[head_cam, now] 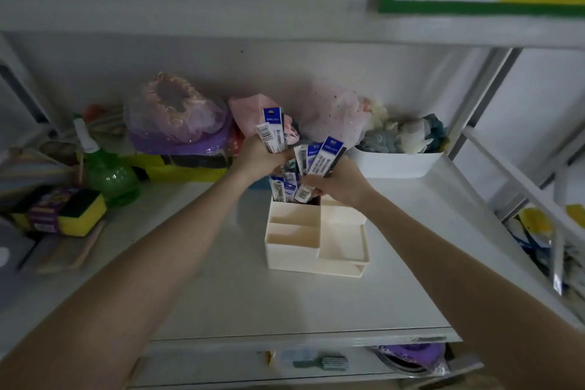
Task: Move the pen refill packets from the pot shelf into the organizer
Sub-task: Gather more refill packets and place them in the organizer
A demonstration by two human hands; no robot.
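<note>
A cream organizer (294, 247) with several compartments stands mid-shelf. Its tall back-left compartment holds several blue-and-white pen refill packets (286, 190) standing upright. My left hand (258, 157) is closed around a packet (271, 128) raised above and behind the organizer. My right hand (340, 185) grips a fanned bunch of packets (326, 157) just over the back compartment, their lower ends down at its opening. Both hands nearly touch above the organizer.
A white bin (395, 165) of soft toys sits right behind the organizer. Bagged fabric items (177, 117), a green bottle (107, 174) and yellow sponges (72, 212) crowd the left. A blue basket edge (259, 184) shows behind my left wrist. The white shelf (285, 304) front lies bare.
</note>
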